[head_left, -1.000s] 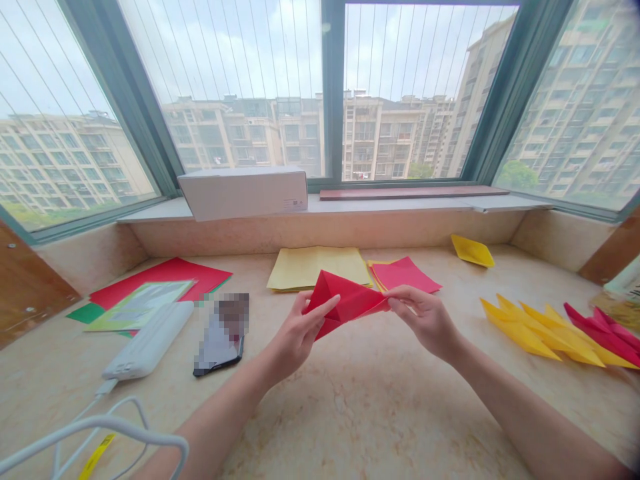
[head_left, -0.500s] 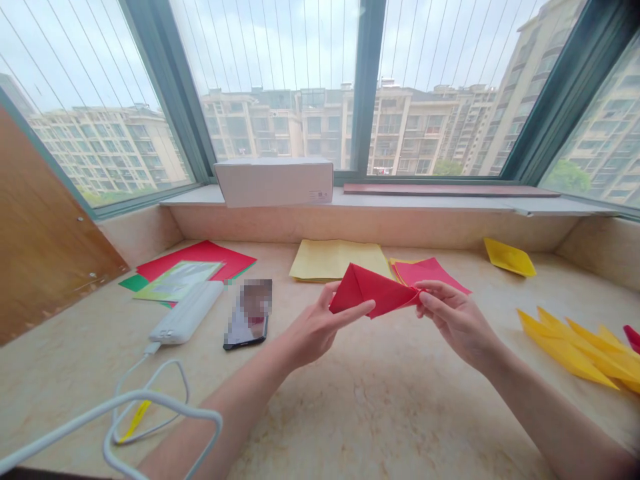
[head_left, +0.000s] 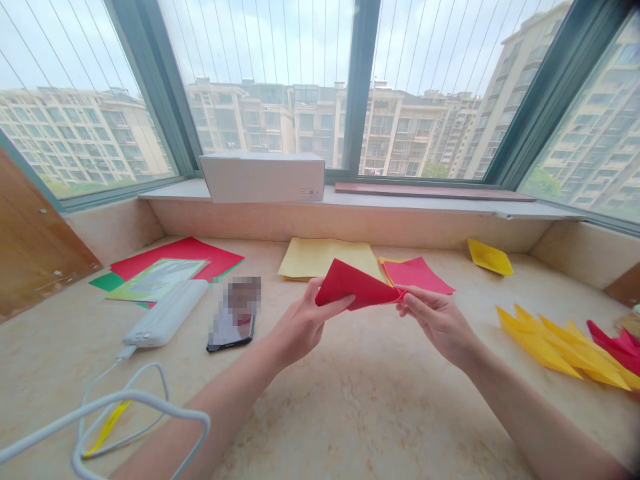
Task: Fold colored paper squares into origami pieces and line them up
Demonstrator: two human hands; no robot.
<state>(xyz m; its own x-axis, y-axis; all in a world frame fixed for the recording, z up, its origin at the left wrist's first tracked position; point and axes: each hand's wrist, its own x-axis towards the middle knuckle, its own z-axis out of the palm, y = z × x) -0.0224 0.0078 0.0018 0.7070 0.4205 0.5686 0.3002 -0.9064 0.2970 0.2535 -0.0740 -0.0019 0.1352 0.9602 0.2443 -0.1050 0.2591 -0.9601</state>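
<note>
Left hand [head_left: 305, 327] and right hand [head_left: 437, 323] pinched the folded red sheet [head_left: 353, 285] — folded yellow pieces [head_left: 550, 350] lay to its right, flat yellow sheets [head_left: 325, 259] behind it.

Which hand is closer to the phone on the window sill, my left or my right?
Left. The left hand is just to the right of the smartphone, not touching it. The right hand is farther right, on the far side of the folded red paper.

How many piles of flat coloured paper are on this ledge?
3: a red pile at the left, partly under a printed sheet; a pale yellow pile in the middle; a pink pile just right of it. Others may be hidden.
</note>
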